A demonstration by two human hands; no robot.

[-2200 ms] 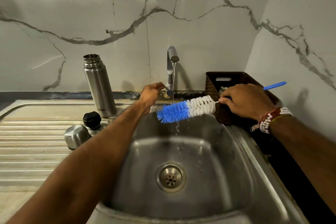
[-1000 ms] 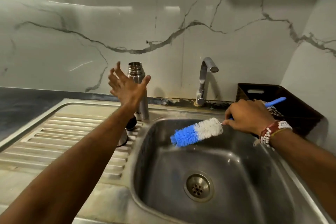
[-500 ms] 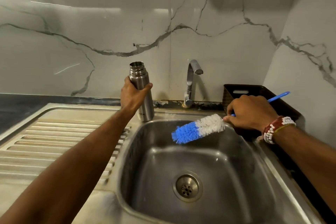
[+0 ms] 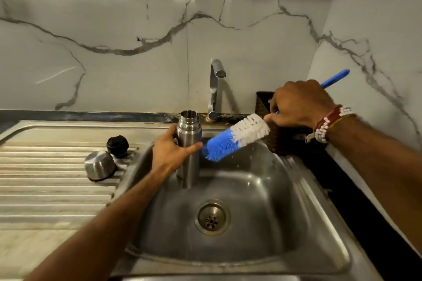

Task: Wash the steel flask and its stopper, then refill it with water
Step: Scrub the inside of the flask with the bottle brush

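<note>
The left hand (image 4: 170,151) curls its fingers and thumb round the upper body of the steel flask (image 4: 189,134), holding it upright and open-mouthed over the sink basin (image 4: 296,201), toward the basin's back left corner. The flask's base is blurred, so it may or may not touch the basin wall. The right hand (image 4: 296,104) is closed round the blue handle of a bottle brush (image 4: 237,136) above the basin's back edge, the blue bristle tip angled down just beside the flask. The black stopper (image 4: 117,142) and the steel cup lid (image 4: 99,165), rim down, sit close together on the ribbed drainboard (image 4: 45,178) left of the basin. The tap (image 4: 214,89) stands behind the basin, a dark woven basket (image 4: 280,143) at its back right corner
</note>
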